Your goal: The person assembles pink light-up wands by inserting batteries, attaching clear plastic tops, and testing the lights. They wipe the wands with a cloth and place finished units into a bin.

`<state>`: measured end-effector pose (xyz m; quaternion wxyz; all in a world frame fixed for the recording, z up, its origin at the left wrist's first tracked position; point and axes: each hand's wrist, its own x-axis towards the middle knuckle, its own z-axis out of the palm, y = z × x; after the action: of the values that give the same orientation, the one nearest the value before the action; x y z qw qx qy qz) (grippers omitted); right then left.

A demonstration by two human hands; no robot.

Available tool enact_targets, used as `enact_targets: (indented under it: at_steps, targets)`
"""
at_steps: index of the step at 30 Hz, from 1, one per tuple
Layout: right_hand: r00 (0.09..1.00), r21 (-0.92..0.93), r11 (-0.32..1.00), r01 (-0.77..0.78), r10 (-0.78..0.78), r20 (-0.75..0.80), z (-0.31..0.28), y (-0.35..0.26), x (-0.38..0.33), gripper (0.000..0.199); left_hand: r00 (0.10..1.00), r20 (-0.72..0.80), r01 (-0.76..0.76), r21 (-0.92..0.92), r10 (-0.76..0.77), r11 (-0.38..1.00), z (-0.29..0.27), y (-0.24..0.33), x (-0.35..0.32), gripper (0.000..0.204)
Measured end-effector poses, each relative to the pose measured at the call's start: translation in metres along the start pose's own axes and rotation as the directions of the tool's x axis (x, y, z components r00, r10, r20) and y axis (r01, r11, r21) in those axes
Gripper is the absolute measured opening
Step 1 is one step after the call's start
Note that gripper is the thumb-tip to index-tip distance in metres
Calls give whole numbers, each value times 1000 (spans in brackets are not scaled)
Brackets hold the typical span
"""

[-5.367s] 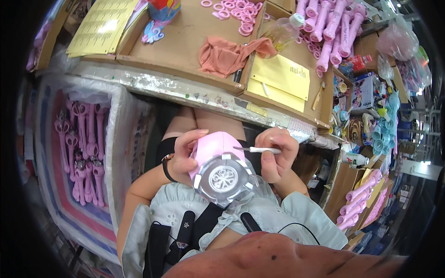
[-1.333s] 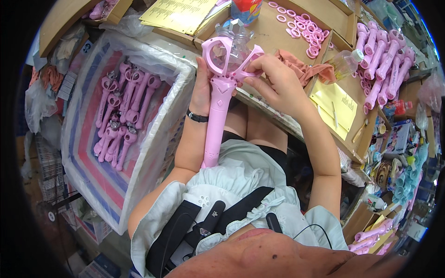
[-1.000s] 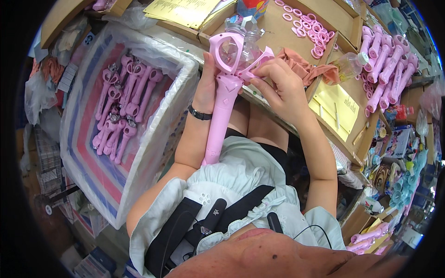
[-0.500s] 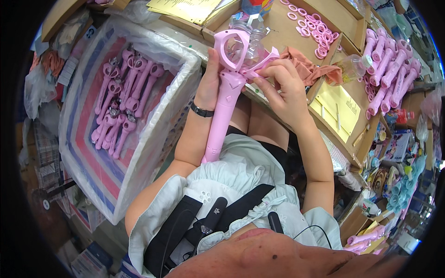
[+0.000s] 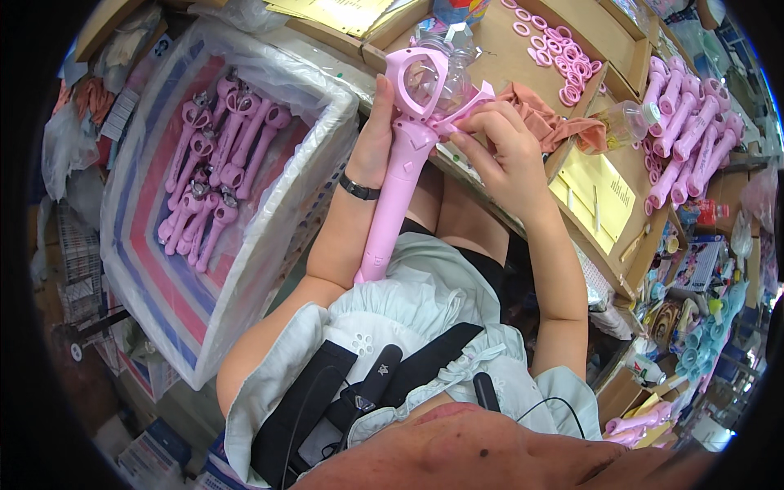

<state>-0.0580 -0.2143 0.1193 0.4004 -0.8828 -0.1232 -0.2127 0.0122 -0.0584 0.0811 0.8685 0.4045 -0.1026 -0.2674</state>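
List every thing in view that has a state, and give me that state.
Pink wand: held at a slant
Pink side piece: angled outward from the wand
Left hand: gripping the wand near its head
Right hand: pinching the side piece
Clear bottle: capped
Orange cloth: crumpled
Pink rings: loose, partly heaped
Yellow sheets at right: lying flat
Plastic-lined bin: open, holding other wands

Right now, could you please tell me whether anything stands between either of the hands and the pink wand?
Nothing visible does: the left hand holds the pink wand near its upper end, and the right hand is on the prong at its right. The orange cloth lies beyond the right hand, not between.
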Motion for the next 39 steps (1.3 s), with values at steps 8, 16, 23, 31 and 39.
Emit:
enact_targets:
  at_steps: [8, 16, 23, 31, 39]
  targets:
    - [1000, 28, 1000, -9, 8, 21, 1, 3, 1, 10, 1000, 26, -5, 51, 4, 999, -4, 0, 0, 71]
    - [999, -19, 999, 49, -48, 7, -1, 3, 2, 11, 997, 79, -12, 34, 9, 999, -4, 1, -3, 74]
    - [1000, -15, 1000, -14, 14, 2, 6, 4, 5, 11, 999, 53, 9, 34, -11, 999, -10, -5, 2, 71]
    - [995, -52, 998, 23, -28, -91, 22, 13, -2, 12, 1000, 16, 22, -39, -21, 999, -16, -12, 7, 71]
    - [973, -7, 983, 185, -185, -140, 29, 32, -4, 17, 996, 49, 81, -80, -77, 994, -19, -16, 7, 71]
